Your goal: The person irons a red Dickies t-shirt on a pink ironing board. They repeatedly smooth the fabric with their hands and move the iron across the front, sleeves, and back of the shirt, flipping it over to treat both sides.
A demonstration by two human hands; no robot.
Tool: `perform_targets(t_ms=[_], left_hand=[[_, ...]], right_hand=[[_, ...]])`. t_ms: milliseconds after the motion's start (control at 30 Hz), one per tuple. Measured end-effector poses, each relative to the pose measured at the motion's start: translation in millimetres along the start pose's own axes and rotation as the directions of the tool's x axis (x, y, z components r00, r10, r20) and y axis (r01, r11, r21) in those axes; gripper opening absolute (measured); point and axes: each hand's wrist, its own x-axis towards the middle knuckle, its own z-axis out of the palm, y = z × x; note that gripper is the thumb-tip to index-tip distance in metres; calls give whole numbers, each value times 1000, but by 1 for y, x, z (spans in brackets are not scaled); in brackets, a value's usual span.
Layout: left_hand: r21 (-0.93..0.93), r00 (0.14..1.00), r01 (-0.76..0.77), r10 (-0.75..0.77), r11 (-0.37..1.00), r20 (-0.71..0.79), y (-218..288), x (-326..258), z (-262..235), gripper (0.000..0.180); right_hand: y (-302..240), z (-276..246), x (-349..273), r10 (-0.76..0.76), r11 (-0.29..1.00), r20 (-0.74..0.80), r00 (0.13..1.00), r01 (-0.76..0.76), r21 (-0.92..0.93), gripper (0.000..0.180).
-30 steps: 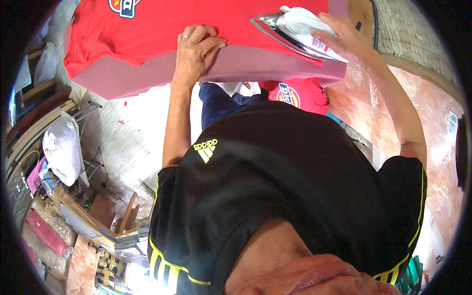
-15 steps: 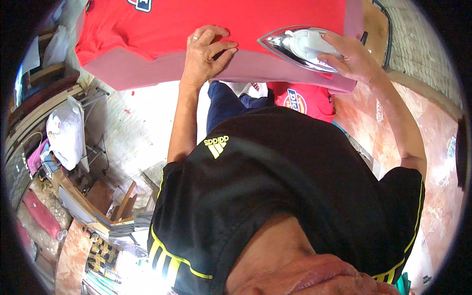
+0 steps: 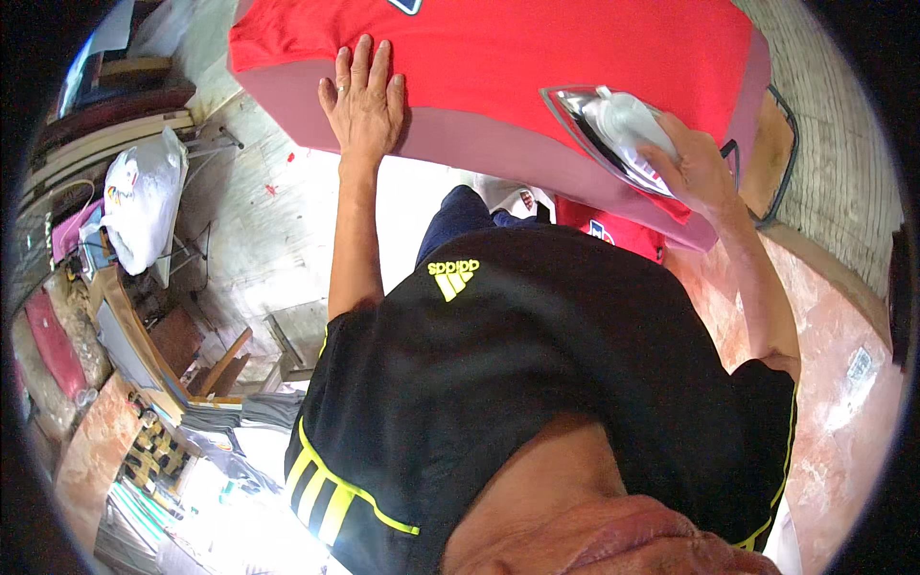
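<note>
- The left hand (image 3: 364,101) lies flat, fingers spread, on the near edge of a red shirt (image 3: 537,48) spread over a padded pink board (image 3: 479,144); its grip is wide and holds nothing, only pressing the cloth down.
- The right hand (image 3: 695,172) has its grip closed round the handle of an iron (image 3: 613,134), which is tipped up on its side at the right near edge of the board, the shiny soleplate facing left rather than lying flat on the cloth.
- The shirt lies smooth across the far and middle part of the board, with a badge just showing at the far rim. As a judgement, much of this face looks pressed already; the stretch between the two hands, near the edge, seems to be what is left.
- More red cloth (image 3: 613,230) hangs below the board on the right, near the person's black shirt (image 3: 537,383).
- A white plastic bag (image 3: 144,196) and stacked clutter stand well apart on the floor to the left.
</note>
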Motion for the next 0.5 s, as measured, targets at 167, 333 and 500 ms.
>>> perform_targets(t_ms=[167, 333, 500], left_hand=[[21, 998, 56, -55, 998, -29, -31, 4, -4, 50], [-237, 982, 75, -114, 969, -154, -48, 16, -9, 49], [-155, 850, 305, -341, 940, -402, -113, 49, -1, 70]], right_hand=[[-31, 27, 61, -66, 997, -122, 990, 60, -56, 42], [-81, 43, 120, -299, 949, -99, 949, 286, -129, 38], [-101, 48, 158, -235, 970, -7, 972, 235, -61, 41]])
